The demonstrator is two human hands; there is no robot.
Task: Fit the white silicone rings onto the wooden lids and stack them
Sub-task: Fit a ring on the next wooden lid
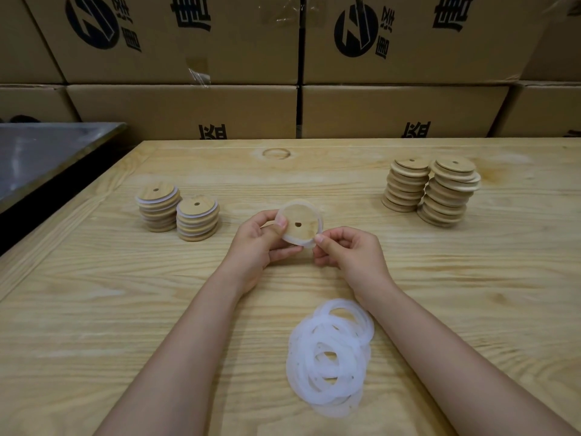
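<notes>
— Wooden lid [298, 223], where?
— Held up off the table [125, 294], mid-frame, between both hands. Flat face toward the camera, small hole near its centre.
— Ring?
— White ring [298, 203] runs around the lid's rim and shows along the top, right and bottom edge. Can't tell if it sits all the way round, since the left part is behind the thumb.
— Left hand?
— Left hand [257, 243] grips the lid's left edge, thumb on the face, fingers curled behind.
— Right hand?
— Right hand [352, 250] pinches the ring at the lid's lower right edge. Thumb and forefinger are closed on it, the other fingers curled underneath.
— Spare rings?
— Ring pile [330, 357] lies loose on the table near the front, between the forearms and closer to the right one. The rings overlap, count unclear.
— Stacks?
— Two ringed stacks [197, 218] at left, just beside each other, with white edges showing between the lids. Two bare stacks [405, 187] at far right, side by side, plain wood. The right-hand one is uneven, its lids shifted.
— Background?
— Brown cartons [188, 108] with black print stand behind the table. Dark metal top [47, 152] at far left.
</notes>
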